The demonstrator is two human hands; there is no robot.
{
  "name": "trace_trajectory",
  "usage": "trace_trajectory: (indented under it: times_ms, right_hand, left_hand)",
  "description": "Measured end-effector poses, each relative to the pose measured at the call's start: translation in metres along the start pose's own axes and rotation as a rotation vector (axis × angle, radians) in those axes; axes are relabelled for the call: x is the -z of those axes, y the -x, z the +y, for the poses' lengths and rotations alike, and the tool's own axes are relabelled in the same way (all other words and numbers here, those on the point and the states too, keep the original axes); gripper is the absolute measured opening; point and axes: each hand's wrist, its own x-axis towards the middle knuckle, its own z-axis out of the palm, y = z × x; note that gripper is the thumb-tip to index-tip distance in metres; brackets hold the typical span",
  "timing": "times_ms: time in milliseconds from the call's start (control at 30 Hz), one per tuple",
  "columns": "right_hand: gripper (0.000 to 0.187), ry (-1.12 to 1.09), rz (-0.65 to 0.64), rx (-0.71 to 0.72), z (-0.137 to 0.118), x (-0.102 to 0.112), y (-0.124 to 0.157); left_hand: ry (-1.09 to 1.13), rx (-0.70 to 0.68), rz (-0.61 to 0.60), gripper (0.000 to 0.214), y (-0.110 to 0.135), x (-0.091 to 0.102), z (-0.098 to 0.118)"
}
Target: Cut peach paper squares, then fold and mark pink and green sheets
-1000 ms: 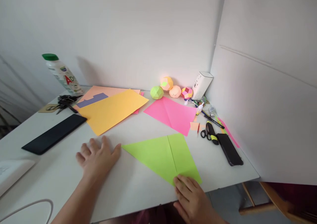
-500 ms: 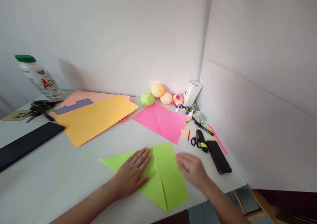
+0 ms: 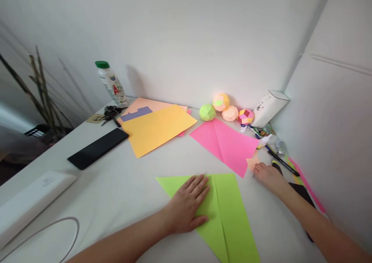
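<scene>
My left hand (image 3: 190,205) lies flat with fingers spread on a folded sheet of green paper (image 3: 236,216), pressing it to the table. A crease line runs down the sheet, and its near end leaves the picture. My right hand (image 3: 269,177) is at the right side of the table, fingers curled together and pointing down. It is beside a small peach paper piece (image 3: 251,163), over the spot where the scissors and a red pencil lay. What its fingertips hold, if anything, is hidden. The black and yellow cutter (image 3: 277,166) shows partly behind this hand.
Pink paper (image 3: 229,144) and orange paper (image 3: 159,129) lie farther back. Paper balls (image 3: 207,112), a white box (image 3: 269,108) and a glue bottle (image 3: 264,141) stand along the wall. At left are a bottle (image 3: 113,86), a black flat case (image 3: 99,148) and a white device (image 3: 35,205) with a cable.
My right hand has moved from the green paper's right edge out to the tools on the right. My left hand stays on the paper. The view has swung left.
</scene>
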Motion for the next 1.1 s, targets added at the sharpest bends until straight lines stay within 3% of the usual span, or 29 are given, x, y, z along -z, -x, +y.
trace_trajectory:
  times_ms: [133, 200, 267, 300, 333, 400, 467, 600, 733, 800, 900, 967, 1033, 1100]
  right_hand:
    - [0.025, 0.002, 0.099, 0.1, 0.015, 0.018, 0.0]
    - [0.029, 0.006, 0.437, 0.063, 0.006, 0.03, -0.002]
    - [0.022, -0.121, 0.804, -0.136, -0.02, 0.044, -0.005]
    - [0.019, -0.247, 0.867, -0.181, -0.038, 0.05, -0.007]
    - [0.015, -0.363, 0.856, -0.118, -0.058, 0.056, -0.009]
    - [0.015, -0.392, 0.966, 0.1, -0.097, 0.066, -0.015]
    - [0.034, -0.375, 0.923, 0.21, -0.128, 0.071, -0.02]
    - [0.046, -0.53, 0.825, 0.152, -0.151, 0.062, -0.026]
    - [0.037, -0.508, 0.527, 0.074, -0.136, 0.028, -0.03]
    - [0.032, -0.482, 0.472, -0.051, -0.117, 0.009, -0.031]
    - [0.03, -0.529, 0.476, -0.182, -0.092, -0.006, -0.03]
    - [0.03, -0.598, 0.522, -0.213, -0.089, -0.004, -0.027]
    - [0.03, -0.664, 0.577, -0.154, -0.102, 0.007, -0.025]
    - [0.032, -0.693, 0.54, 0.026, -0.125, 0.019, -0.023]
  left_hand:
    - [0.006, 0.017, 0.0, 0.079, 0.001, 0.005, 0.0]
    - [-0.001, 0.019, -0.005, 0.08, 0.001, 0.007, 0.0]
    - [-0.012, 0.019, 0.001, 0.08, 0.001, 0.008, 0.0]
    - [-0.018, 0.019, 0.01, 0.08, 0.001, 0.008, 0.0]
    - [-0.024, 0.019, 0.021, 0.08, 0.001, 0.007, 0.0]
    - [-0.03, 0.02, 0.048, 0.079, 0.002, 0.006, 0.0]
    - [-0.027, 0.02, 0.077, 0.078, 0.003, 0.004, 0.0]
    - [-0.003, 0.008, 0.099, 0.076, 0.004, 0.0, -0.001]
    - [0.018, -0.003, 0.091, 0.074, 0.005, -0.002, -0.003]
    - [0.01, -0.004, 0.092, 0.073, 0.006, -0.004, -0.004]
    - [-0.008, -0.001, 0.101, 0.073, 0.008, -0.009, -0.004]
    - [-0.019, 0.0, 0.114, 0.073, 0.01, -0.012, -0.004]
    - [-0.029, -0.001, 0.123, 0.074, 0.01, -0.013, -0.004]
    - [-0.043, 0.0, 0.116, 0.074, 0.009, -0.011, -0.003]
